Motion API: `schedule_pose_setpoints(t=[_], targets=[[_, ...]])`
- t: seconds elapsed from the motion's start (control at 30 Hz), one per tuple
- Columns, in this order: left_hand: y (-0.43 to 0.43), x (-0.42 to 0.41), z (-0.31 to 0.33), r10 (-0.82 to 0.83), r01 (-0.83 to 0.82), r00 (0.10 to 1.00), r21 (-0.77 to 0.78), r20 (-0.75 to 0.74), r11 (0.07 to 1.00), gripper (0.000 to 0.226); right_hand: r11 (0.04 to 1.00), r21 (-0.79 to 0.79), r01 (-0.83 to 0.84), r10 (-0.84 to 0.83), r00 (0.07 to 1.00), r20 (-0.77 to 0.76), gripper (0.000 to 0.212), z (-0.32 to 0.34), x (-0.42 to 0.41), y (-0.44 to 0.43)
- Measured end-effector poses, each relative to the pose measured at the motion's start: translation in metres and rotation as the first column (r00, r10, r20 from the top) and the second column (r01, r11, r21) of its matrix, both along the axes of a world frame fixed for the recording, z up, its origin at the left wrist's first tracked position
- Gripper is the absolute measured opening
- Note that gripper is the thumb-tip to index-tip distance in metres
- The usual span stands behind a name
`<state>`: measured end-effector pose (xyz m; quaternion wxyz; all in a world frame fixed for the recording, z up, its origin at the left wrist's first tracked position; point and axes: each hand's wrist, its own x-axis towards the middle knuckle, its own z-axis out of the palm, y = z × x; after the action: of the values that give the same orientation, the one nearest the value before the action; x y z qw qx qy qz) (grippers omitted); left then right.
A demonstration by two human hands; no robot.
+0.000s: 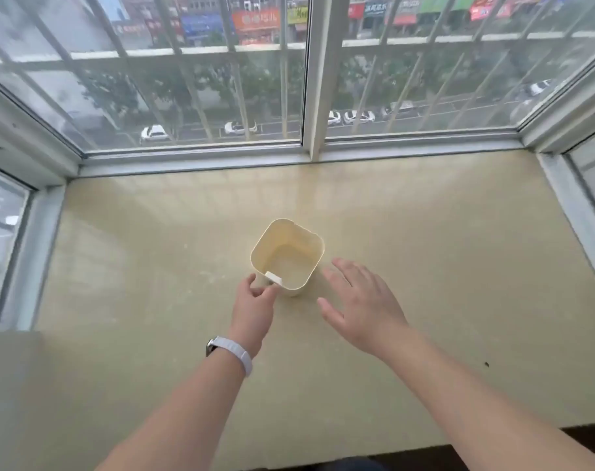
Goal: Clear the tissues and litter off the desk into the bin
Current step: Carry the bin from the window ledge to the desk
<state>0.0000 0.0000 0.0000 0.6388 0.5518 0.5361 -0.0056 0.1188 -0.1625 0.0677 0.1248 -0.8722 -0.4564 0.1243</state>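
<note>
A small cream bin [286, 256] with a rounded square mouth stands upright in the middle of the beige desk surface [425, 249]. A small white piece [273, 277] rests at its near rim. My left hand [255, 307], with a white watch strap at the wrist, is at the bin's near left corner, fingers curled and touching its wall beside that piece. My right hand [360, 304] hovers just right of the bin, palm down, fingers spread, holding nothing. I see no tissues lying on the surface.
Windows with metal bars [309, 79] wall in the desk at the back and both sides. A tiny dark speck [486, 364] lies at the right. The desk's front edge [459, 440] runs along the bottom right.
</note>
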Motion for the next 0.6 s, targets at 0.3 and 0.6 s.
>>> schedule_pose_setpoints(t=[0.3,0.6], targets=[[0.005,0.043,-0.027,0.225,-0.224,0.974,-0.082,0.001,0.971,0.060,0.999,-0.017,-0.030,0.028,0.998,-0.059,0.046,-0.043,0.047,0.014],[0.012,0.052,-0.028,0.293,-0.289,0.955,-0.095,0.038,0.953,0.063,1.000,-0.004,-0.015,0.015,0.994,-0.110,0.045,-0.047,0.047,0.014]])
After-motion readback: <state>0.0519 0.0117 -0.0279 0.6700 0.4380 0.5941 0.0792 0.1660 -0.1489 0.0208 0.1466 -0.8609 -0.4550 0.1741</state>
